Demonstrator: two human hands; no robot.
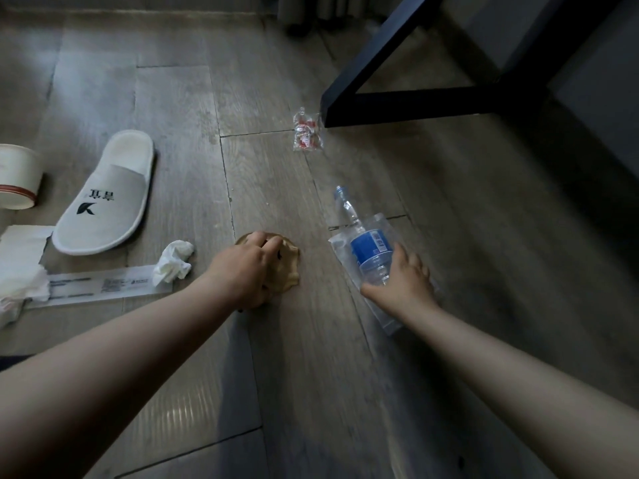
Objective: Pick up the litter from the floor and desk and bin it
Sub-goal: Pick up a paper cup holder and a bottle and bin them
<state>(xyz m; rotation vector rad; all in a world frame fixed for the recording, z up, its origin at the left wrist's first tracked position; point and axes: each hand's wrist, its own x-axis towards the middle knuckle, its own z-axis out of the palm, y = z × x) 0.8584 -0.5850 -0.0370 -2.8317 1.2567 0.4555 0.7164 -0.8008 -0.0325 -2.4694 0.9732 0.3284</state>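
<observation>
On grey plank floor (311, 375), left hand (247, 271) clutches brown paper (291, 267), right hand (404, 281) grips bottle (367, 248).

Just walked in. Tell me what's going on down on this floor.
A person is gathering litter off the wood floor. The left hand grips a crumpled brown scrap, the right hand holds a clear water bottle with a clear plastic bag under it. A crumpled tissue, a long wrapper and a small red-printed wrapper by the dark desk leg lie uncollected. No bin shows.
</observation>
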